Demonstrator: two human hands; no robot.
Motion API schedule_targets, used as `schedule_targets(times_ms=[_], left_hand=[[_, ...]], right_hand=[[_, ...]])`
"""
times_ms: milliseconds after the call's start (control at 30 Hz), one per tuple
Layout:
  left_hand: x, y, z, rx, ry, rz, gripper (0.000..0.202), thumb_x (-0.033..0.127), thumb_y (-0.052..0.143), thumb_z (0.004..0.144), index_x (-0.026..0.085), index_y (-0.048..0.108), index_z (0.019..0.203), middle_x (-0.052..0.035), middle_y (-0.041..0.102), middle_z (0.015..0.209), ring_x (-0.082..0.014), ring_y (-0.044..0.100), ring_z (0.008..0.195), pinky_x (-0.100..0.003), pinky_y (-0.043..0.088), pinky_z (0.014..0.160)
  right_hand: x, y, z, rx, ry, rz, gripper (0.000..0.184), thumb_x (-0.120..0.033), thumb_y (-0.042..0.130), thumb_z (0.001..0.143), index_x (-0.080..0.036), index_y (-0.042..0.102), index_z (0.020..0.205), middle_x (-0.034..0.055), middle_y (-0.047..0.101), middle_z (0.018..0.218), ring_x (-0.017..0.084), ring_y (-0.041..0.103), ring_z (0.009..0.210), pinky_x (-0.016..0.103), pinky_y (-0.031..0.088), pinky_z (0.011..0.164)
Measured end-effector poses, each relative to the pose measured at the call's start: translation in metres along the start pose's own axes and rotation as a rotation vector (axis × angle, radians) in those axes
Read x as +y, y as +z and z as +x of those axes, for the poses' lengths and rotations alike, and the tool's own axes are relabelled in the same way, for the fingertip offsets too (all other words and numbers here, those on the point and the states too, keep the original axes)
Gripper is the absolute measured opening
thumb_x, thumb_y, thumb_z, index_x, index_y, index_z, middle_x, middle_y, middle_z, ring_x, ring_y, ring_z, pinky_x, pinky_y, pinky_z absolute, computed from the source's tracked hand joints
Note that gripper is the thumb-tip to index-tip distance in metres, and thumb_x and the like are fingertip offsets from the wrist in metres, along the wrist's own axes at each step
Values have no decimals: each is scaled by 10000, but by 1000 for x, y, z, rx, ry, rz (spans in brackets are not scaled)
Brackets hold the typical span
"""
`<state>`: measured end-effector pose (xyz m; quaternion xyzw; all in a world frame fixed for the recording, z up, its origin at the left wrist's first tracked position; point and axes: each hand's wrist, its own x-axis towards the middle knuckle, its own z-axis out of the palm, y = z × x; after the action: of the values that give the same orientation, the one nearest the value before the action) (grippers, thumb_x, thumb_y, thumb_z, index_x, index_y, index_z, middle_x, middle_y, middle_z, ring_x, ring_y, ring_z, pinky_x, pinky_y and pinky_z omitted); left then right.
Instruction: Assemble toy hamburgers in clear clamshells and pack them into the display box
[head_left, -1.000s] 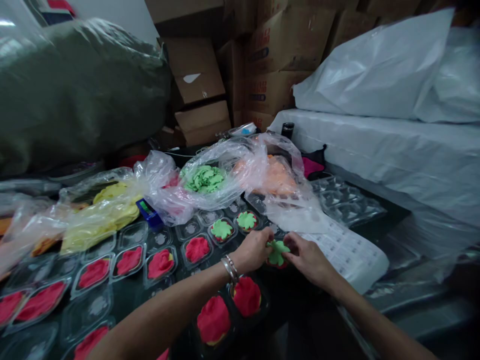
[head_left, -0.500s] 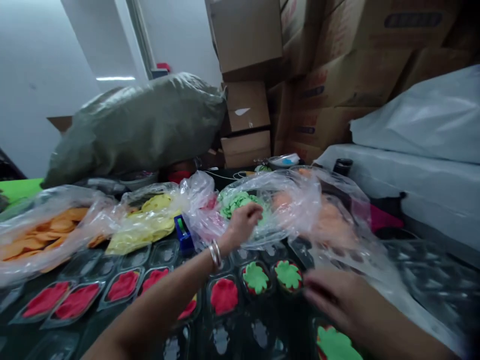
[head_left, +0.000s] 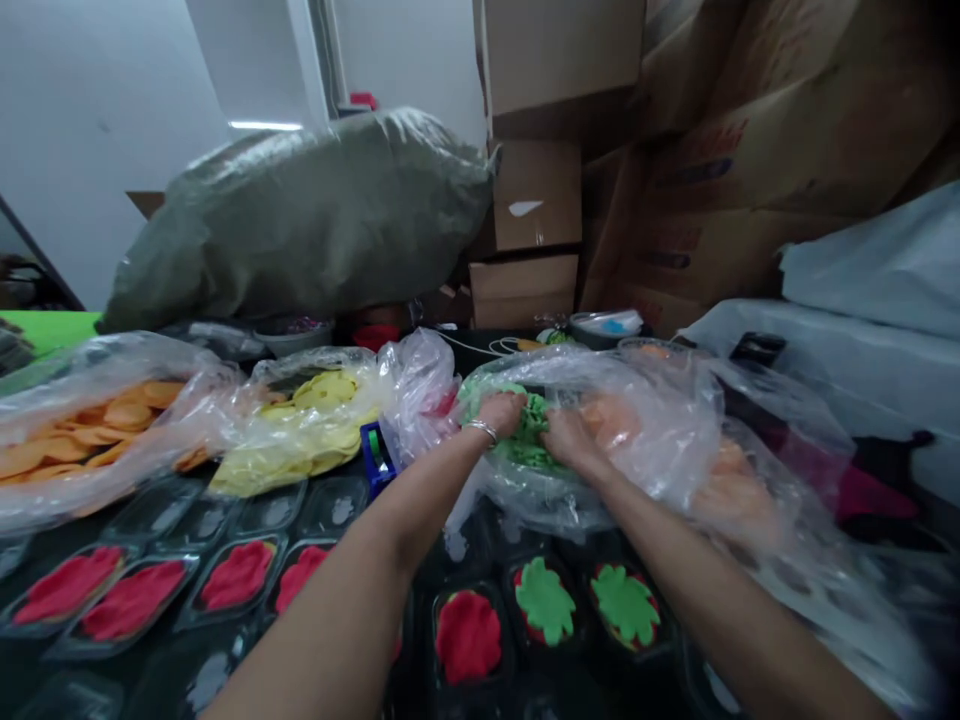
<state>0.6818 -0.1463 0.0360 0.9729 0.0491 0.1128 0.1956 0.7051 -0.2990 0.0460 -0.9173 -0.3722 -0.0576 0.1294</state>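
Both my hands are in a clear plastic bag (head_left: 562, 505) of green scalloped, leaf-like soft pieces (head_left: 534, 440). My left hand (head_left: 504, 412), wearing bracelets at the wrist, is closed with curled fingers at the left of the pile. Opposite it, my right hand (head_left: 568, 438) is closed against the pile's right side; fingertips of both are partly hidden among the pieces. In front are clear trays holding a red piece (head_left: 469, 637), a green-topped stack (head_left: 545, 600) and another green-topped stack (head_left: 625, 605) with red showing beneath.
Bags of yellow pieces (head_left: 322, 390) and orange discs (head_left: 120, 415) lie left, peach pieces (head_left: 611, 415) right. A blue tape dispenser (head_left: 376, 458) stands beside the yellow bag. Behind are a large stuffed sack (head_left: 307, 220) and stacked cardboard boxes (head_left: 536, 195). More trays of red pieces sit front left.
My right hand has moved from beside the green-topped trays up into the bag of green pieces. My left hand has settled lower onto the pile. The view has shifted.
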Motion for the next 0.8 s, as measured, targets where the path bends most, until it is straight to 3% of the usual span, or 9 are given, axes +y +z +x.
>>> schedule_targets(times_ms=[67, 167, 300, 367, 467, 500, 567, 700, 800], left_hand=[[3, -6, -9, 64, -28, -56, 233, 111, 529, 865, 126, 634, 1072, -96, 657, 1026, -240, 587, 1037, -433, 445, 935], [14, -28, -34, 177, -84, -156, 323, 42, 435, 851, 120, 623, 1103, -101, 664, 941, -222, 601, 950, -364, 464, 867], [32, -60, -96, 185, -150, -332, 292, 128, 421, 892, 136, 546, 1156, -48, 632, 845, -147, 602, 735, -279, 506, 688], [41, -70, -143, 46, -155, -490, 287, 196, 490, 884, 166, 516, 1168, -12, 613, 806, -111, 578, 639, -233, 490, 593], [56, -76, -224, -424, -139, -759, 235, 259, 586, 839, 172, 569, 1057, 10, 595, 759, -87, 529, 581, -196, 431, 536], [63, -75, -251, -556, -105, -754, 193, 252, 596, 830, 169, 596, 1004, 14, 595, 763, -82, 519, 593, -189, 418, 545], [78, -67, -296, -707, -41, -657, 138, 217, 603, 817, 163, 631, 941, 22, 595, 764, -84, 509, 629, -185, 406, 572], [104, -46, -341, -782, 93, -495, 190, 115, 578, 806, 164, 654, 973, 1, 653, 840, -123, 573, 755, -214, 452, 704], [110, -41, -352, -677, 231, -365, 264, 85, 552, 821, 159, 632, 1062, -61, 647, 1008, -181, 583, 945, -285, 455, 882]], right_hand=[[4, 0, -6, 75, -7, 41, 149, -133, 550, 813, -160, 658, 912, 136, 657, 999, 280, 575, 1011, 389, 424, 883], [-1, -19, -23, 190, -33, 149, 155, -154, 514, 812, -164, 637, 905, 127, 645, 1003, 270, 556, 1007, 369, 417, 879], [-8, -59, -89, 215, -23, 336, 207, -294, 510, 857, -149, 573, 991, 58, 620, 871, 202, 573, 812, 290, 447, 723], [-11, -78, -140, 89, -105, 499, 214, -352, 549, 842, -171, 571, 954, 0, 582, 781, 161, 546, 699, 247, 422, 625], [-24, -91, -220, -285, -227, 649, 167, -339, 544, 855, -182, 601, 862, -20, 563, 733, 138, 522, 676, 228, 387, 608], [-30, -90, -244, -391, -226, 658, 155, -317, 528, 867, -185, 606, 852, -21, 571, 731, 132, 519, 670, 224, 378, 604], [-41, -80, -282, -521, -198, 621, 114, -257, 519, 872, -188, 606, 847, -24, 588, 723, 123, 517, 649, 222, 356, 591], [-57, -52, -312, -590, -174, 387, 68, -151, 551, 837, -187, 609, 826, -1, 636, 729, 150, 580, 680, 241, 328, 582], [-66, -45, -315, -578, -154, 151, 87, -130, 560, 833, -176, 624, 872, 55, 679, 820, 212, 634, 763, 273, 357, 605]])
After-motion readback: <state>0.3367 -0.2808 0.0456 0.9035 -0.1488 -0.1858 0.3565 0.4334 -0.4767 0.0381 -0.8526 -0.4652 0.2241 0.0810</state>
